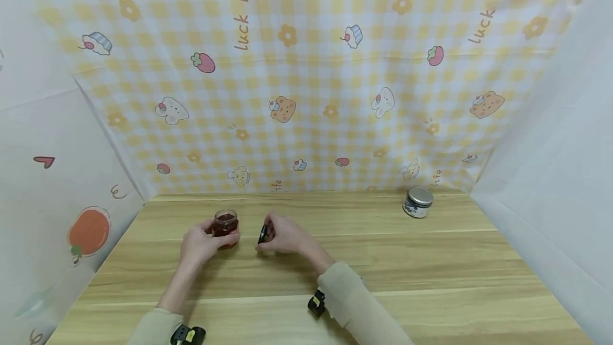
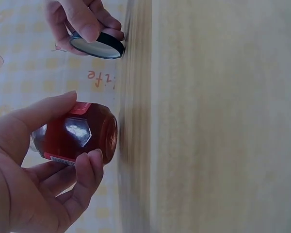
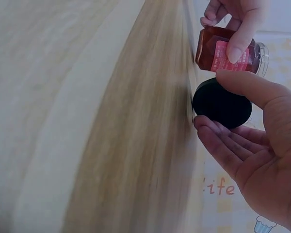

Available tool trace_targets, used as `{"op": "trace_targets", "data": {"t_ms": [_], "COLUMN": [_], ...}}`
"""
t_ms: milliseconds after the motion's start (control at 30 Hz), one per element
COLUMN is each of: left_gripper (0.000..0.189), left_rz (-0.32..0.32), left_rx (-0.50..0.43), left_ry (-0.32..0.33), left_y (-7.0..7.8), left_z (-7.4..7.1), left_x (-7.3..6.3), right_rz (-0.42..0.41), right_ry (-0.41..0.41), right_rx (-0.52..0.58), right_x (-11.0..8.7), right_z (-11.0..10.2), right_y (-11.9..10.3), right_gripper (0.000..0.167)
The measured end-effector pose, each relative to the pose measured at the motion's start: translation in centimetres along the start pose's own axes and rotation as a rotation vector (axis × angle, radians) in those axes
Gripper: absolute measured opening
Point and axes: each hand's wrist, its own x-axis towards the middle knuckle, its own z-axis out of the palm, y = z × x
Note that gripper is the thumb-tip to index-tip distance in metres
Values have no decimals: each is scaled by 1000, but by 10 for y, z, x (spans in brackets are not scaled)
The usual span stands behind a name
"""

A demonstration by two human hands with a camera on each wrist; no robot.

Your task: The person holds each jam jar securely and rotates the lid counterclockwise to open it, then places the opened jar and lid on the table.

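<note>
A small faceted glass jar (image 1: pixel 226 223) of dark red contents, with a pink-red label, has its mouth uncovered. My left hand (image 1: pixel 200 243) grips it around the sides, thumb opposite fingers, as the left wrist view also shows with the jar (image 2: pixel 77 133). To its right, my right hand (image 1: pixel 286 234) pinches a round black lid (image 1: pixel 262 234) by its rim, tilted on edge. The lid's black top (image 3: pixel 222 103) faces the right wrist camera, while its pale inside (image 2: pixel 98 47) shows in the left wrist view. Lid and jar are apart.
Toward the back right of the wooden table (image 1: pixel 431 281) stands another jar (image 1: pixel 418 202), with a silver lid and a white-and-blue label. A yellow checked cloth (image 1: pixel 316 84) hangs behind the table, and white sheets (image 1: pixel 565 174) stand at both sides.
</note>
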Motion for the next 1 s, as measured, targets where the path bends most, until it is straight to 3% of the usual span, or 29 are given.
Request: {"op": "trace_targets", "data": {"t_ms": [600, 767, 1000], "left_gripper": [79, 72, 75], "left_rz": [-23, -13, -19], "left_rx": [-39, -6, 4], "left_ry": [-13, 17, 15], "left_y": [-8, -11, -13], "left_z": [-9, -12, -16], "left_x": [7, 9, 9], "right_rz": [100, 115, 97], "right_ry": [-13, -22, -21], "right_rx": [52, 30, -71], "right_x": [3, 2, 3], "right_z": [1, -1, 1], "right_y": [-6, -8, -12], "right_gripper": [50, 48, 46]}}
